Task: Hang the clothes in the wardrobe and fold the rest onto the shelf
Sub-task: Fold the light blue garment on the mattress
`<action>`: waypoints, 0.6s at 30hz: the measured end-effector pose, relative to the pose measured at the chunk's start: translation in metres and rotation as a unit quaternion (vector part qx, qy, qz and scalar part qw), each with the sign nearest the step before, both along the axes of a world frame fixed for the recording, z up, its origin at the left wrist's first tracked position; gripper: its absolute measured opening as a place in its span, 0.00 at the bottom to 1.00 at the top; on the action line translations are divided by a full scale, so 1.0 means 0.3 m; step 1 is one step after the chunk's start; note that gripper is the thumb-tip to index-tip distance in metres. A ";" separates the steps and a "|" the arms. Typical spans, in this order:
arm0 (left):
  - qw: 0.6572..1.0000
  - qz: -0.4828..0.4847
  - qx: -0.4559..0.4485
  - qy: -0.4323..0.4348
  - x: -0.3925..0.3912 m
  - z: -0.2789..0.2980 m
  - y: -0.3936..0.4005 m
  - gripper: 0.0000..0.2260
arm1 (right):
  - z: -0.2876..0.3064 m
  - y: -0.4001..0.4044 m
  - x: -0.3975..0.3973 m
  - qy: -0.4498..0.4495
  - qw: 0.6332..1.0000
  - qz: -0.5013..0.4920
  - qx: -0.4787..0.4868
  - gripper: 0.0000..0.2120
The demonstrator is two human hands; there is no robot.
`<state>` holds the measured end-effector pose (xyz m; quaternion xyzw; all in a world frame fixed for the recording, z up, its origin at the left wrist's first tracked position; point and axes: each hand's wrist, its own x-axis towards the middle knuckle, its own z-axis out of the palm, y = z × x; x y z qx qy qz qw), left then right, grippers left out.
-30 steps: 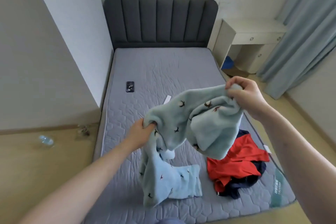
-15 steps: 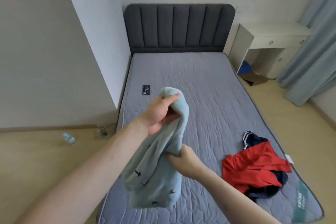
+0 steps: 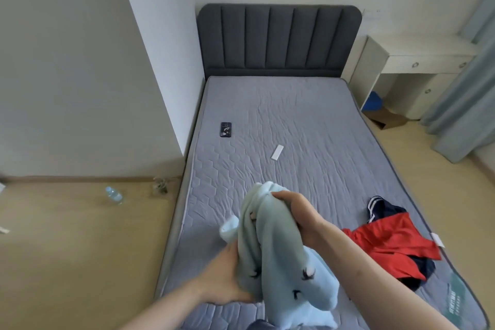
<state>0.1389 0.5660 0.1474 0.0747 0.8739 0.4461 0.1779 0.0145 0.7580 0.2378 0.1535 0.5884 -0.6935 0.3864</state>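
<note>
We now bunch the pale-blue fleece garment (image 3: 278, 254), spread a second ago, left hand (image 3: 227, 276) and right hand (image 3: 297, 211) both gripping it above the mattress (image 3: 308, 126) near edge; folding under way.

Counted: one light-blue fleece garment (image 3: 281, 257), one red garment (image 3: 385, 246), one navy garment (image 3: 385, 207), one phone (image 3: 225, 129), one plastic bottle (image 3: 113, 195), two hands.
</note>
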 end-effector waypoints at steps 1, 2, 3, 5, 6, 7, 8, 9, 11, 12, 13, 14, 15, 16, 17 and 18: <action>0.999 0.045 0.012 -0.017 -0.006 -0.027 0.024 0.42 | -0.004 -0.002 0.003 -0.001 1.000 0.005 -0.010 0.17; 0.995 0.088 0.024 -0.036 -0.017 -0.040 0.041 0.34 | -0.012 0.004 0.000 -0.006 1.000 0.010 -0.016 0.18; 0.991 0.123 0.034 -0.048 -0.036 -0.060 0.050 0.25 | -0.016 0.020 -0.007 -0.010 1.000 0.019 -0.016 0.19; 0.980 0.175 0.059 -0.069 -0.076 -0.088 0.043 0.15 | -0.031 0.074 -0.030 -0.015 0.999 0.040 0.004 0.23; 0.975 0.191 0.078 -0.077 -0.096 -0.076 0.032 0.12 | -0.042 0.112 -0.046 -0.014 0.998 0.047 0.025 0.24; 0.970 0.207 0.102 -0.082 -0.116 -0.054 0.017 0.10 | -0.055 0.153 -0.064 -0.011 0.997 0.050 0.054 0.25; 0.963 0.226 0.121 -0.085 -0.136 -0.022 -0.002 0.07 | -0.072 0.197 -0.080 -0.009 0.995 0.046 0.093 0.26; 0.955 0.246 0.142 -0.084 -0.154 0.015 -0.021 0.05 | -0.094 0.240 -0.094 -0.005 0.989 0.037 0.144 0.25; 0.943 0.263 0.183 -0.091 -0.190 0.100 -0.046 0.09 | -0.147 0.318 -0.105 0.033 0.964 0.016 0.262 0.19; 0.941 0.257 0.197 -0.101 -0.205 0.144 -0.046 0.11 | -0.170 0.343 -0.102 0.071 0.946 0.022 0.315 0.16; 0.940 0.247 0.207 -0.115 -0.219 0.180 -0.035 0.12 | -0.187 0.356 -0.090 0.114 0.921 0.045 0.369 0.12; 0.937 0.239 0.217 -0.133 -0.231 0.209 -0.019 0.14 | -0.200 0.359 -0.068 0.153 0.897 0.071 0.408 0.11; 0.931 0.239 0.228 -0.152 -0.243 0.232 -0.001 0.15 | -0.201 0.348 -0.035 0.177 0.891 0.090 0.409 0.12; 0.924 0.242 0.240 -0.172 -0.253 0.253 0.017 0.14 | -0.199 0.330 0.008 0.191 0.901 0.106 0.376 0.13; 0.914 0.244 0.259 -0.195 -0.260 0.270 0.031 0.13 | -0.193 0.303 0.061 0.201 0.909 0.144 0.335 0.15; 0.901 0.246 0.279 -0.222 -0.265 0.282 0.041 0.13 | -0.187 0.269 0.118 0.214 0.910 0.197 0.295 0.19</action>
